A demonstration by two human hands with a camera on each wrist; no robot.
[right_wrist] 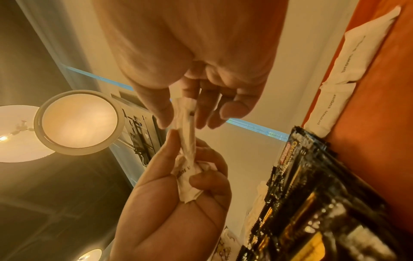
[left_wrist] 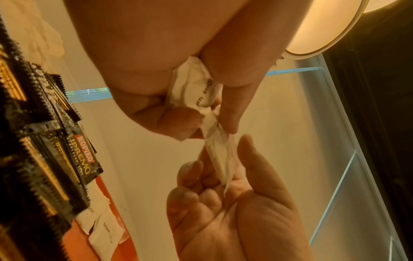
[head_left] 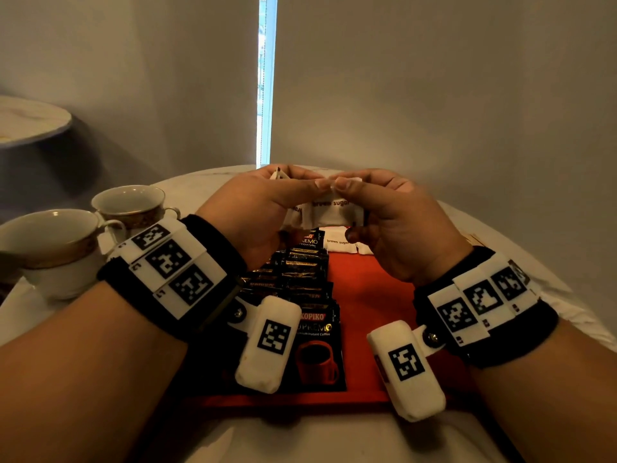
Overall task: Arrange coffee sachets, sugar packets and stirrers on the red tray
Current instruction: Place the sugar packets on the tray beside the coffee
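Both hands are raised over the red tray [head_left: 370, 295]. My left hand [head_left: 297, 187] grips a small bunch of white brown sugar packets [head_left: 334, 213], crumpled in its fingers [left_wrist: 176, 121]. My right hand [head_left: 354, 188] pinches the end of one packet [right_wrist: 188, 134] between thumb and fingers [right_wrist: 201, 113]. A row of overlapping black coffee sachets [head_left: 300, 282] lies along the tray's left side. Two more sugar packets [head_left: 340, 243] lie at the tray's far end, also in the right wrist view as packets on the tray [right_wrist: 348, 61]. I see no stirrers clearly.
Two white gold-rimmed cups [head_left: 130, 203] [head_left: 50, 245] stand on the round white table [head_left: 500, 228], left of the tray. A second round table [head_left: 33, 118] is at the far left. Walls and a window slit lie behind.
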